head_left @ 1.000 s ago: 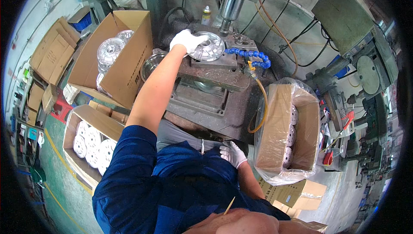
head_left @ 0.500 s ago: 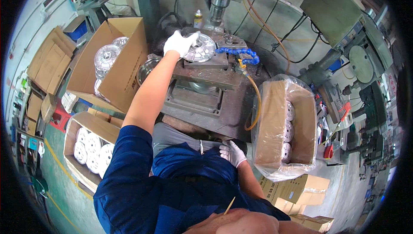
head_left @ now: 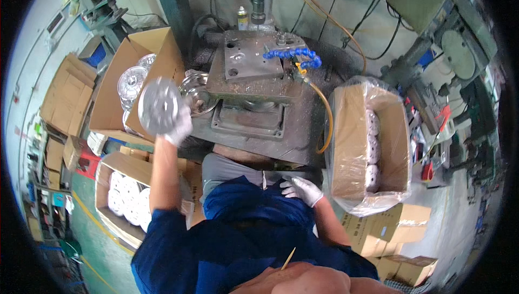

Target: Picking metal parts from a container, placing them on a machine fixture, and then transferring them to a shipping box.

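Note:
My left hand (head_left: pixel 181 127), in a white glove, grips a shiny round metal disc (head_left: pixel 160 106) with a hub-like middle, blurred by motion. It hangs in the air between the machine and the upper left carton (head_left: pixel 102 114), which holds more such discs (head_left: pixel 131 82). My right hand (head_left: pixel 304 190), also gloved, lies on my lap with its fingers stretched out and nothing in it. In front of me the press's flat metal plate (head_left: pixel 251 56) lies bare on the machine bed. A metal bowl (head_left: pixel 195 93) with bits in it stands beside the bed.
A blue segmented hose (head_left: pixel 294 53) reaches over the plate. Above it hangs the machine's spindle (head_left: pixel 258 7); a spray can (head_left: pixel 242 18) stands behind. At the right is a plastic-lined carton (head_left: pixel 348 148) with discs, at the lower left another disc-filled carton (head_left: pixel 102 191).
My left hand has lifted the disc off the press plate and carried it left and towards me, near the upper left carton. My right hand stays on my lap.

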Demonstrator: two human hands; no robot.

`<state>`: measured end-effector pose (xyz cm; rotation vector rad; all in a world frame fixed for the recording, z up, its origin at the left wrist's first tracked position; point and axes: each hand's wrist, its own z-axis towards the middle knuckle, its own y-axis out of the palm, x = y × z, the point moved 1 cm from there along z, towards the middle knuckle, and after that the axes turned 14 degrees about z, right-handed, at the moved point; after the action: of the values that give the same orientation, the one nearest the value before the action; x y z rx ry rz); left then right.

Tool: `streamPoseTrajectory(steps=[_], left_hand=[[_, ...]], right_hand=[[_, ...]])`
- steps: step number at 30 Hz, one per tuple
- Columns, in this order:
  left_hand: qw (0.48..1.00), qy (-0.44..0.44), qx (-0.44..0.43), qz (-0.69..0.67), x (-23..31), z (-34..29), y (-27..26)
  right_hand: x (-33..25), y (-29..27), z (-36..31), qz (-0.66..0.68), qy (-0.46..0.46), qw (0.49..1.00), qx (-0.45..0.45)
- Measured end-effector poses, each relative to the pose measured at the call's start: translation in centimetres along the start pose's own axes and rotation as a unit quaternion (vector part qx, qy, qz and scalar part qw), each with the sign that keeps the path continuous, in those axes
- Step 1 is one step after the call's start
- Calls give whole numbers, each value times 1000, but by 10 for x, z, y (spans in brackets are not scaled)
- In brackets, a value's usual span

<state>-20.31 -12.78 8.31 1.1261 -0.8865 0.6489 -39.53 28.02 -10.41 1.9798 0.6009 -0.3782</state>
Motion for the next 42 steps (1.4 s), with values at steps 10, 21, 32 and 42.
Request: streamPoseTrajectory(steps=[10,21,32,42], left_hand=[[677,-640,-331,-153,-71,-189,26],[741,-511,-385,206,-88,-146,-5],[783,-476,-127,380,-51,-145,-97],[788,-502,-5,356,13,-184,-196]], right_hand=[[-98,174,-10,-510,-449,730,-72],[-233,35,-185,-250,-447,761,397],[-298,-256,-50,-109,-223,702,668],[-291,-249,-9,117,-343,732,577]])
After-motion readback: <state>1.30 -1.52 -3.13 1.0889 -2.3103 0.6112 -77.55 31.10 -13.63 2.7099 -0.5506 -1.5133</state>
